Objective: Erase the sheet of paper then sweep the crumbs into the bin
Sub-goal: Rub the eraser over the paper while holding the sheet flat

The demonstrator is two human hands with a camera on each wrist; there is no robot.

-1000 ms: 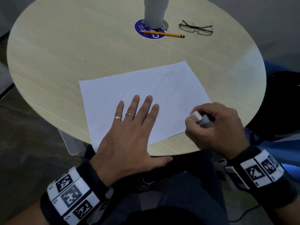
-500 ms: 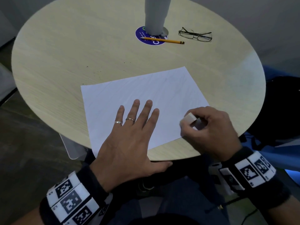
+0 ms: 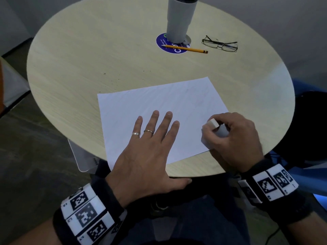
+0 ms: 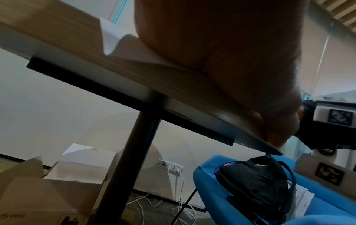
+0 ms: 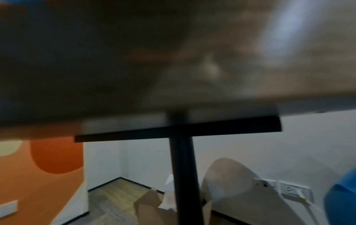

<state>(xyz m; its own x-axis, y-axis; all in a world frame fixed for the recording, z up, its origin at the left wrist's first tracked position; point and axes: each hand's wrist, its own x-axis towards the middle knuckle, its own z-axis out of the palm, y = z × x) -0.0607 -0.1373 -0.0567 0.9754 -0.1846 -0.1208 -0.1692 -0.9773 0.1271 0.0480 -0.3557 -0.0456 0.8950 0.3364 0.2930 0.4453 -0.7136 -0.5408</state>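
The round wooden bench (image 3: pixel 74 71) carries everything, its near edge running under both wrists. On its near half lies the white sheet of paper (image 3: pixel 159 101), turned slightly askew, with one near corner just at the bench edge. The left hand (image 3: pixel 148 152) lies flat on the near-left part of the sheet, palm down, four fingers straight and spread and pointing away from the person, while the thumb runs along the bench edge; it holds nothing and only presses the paper. The right hand (image 3: pixel 233 138) sits at the sheet's near-right edge, fingers curled round a white eraser (image 3: pixel 213 123), whose end shows between thumb and forefinger and points down at the paper. Farther off stand a grey cup (image 3: pixel 180 18) on a blue round sticker (image 3: pixel 162 44), a pair of glasses (image 3: pixel 220 44) and a yellow pencil (image 3: pixel 185 48). Small dark crumbs (image 3: pixel 113 79) dot the bare wood beyond the sheet's far-left corner.
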